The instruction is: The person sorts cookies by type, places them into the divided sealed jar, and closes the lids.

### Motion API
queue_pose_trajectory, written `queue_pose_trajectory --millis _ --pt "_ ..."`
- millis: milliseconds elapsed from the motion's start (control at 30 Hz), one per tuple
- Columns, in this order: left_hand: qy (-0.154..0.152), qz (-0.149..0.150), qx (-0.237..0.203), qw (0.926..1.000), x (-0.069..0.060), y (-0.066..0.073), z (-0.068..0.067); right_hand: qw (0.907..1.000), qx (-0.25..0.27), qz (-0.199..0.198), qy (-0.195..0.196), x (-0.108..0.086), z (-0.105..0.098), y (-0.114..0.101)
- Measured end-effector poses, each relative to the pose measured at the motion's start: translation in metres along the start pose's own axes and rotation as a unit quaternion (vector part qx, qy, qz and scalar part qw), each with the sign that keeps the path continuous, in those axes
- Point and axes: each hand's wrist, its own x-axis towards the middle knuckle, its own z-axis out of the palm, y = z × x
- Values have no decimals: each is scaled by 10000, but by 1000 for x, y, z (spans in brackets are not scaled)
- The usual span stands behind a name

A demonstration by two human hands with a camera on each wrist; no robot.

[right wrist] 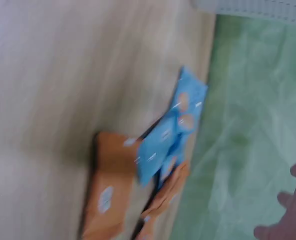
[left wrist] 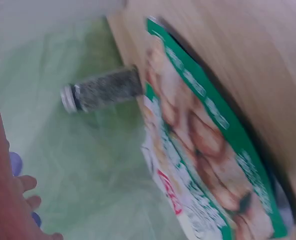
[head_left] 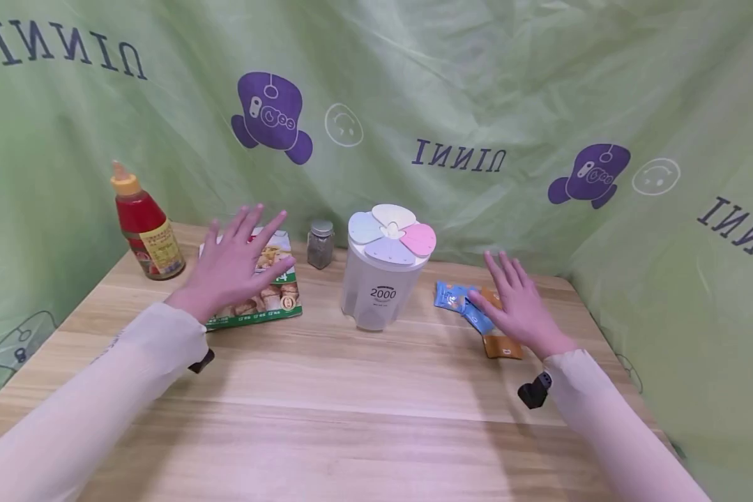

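My left hand is held with fingers spread above a green and white food packet, covering part of it; the same packet lies on the table in the left wrist view. My right hand has its fingers spread over several small blue and orange sachets, which also show in the right wrist view, a blue one beside an orange one. Neither hand holds anything. Between the hands stands a clear container marked 2000, its lid made of pastel petal-shaped flaps.
A red sauce bottle with a yellow cap stands at the table's back left. Just left of the clear container is a small jar with a silvery lid and dark contents. A green printed curtain hangs behind the wooden table.
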Motion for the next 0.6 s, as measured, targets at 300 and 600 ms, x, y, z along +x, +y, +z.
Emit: queue_pose_trajectory --millis 300,600 --pt "526 997 -1172 9867 14 49 -13 9822 1377 -950 853 12 -19 -47" --pt "747 2103 -1745 9590 28 95 -14 9469 1560 -2406 1453 18 -28 -96"
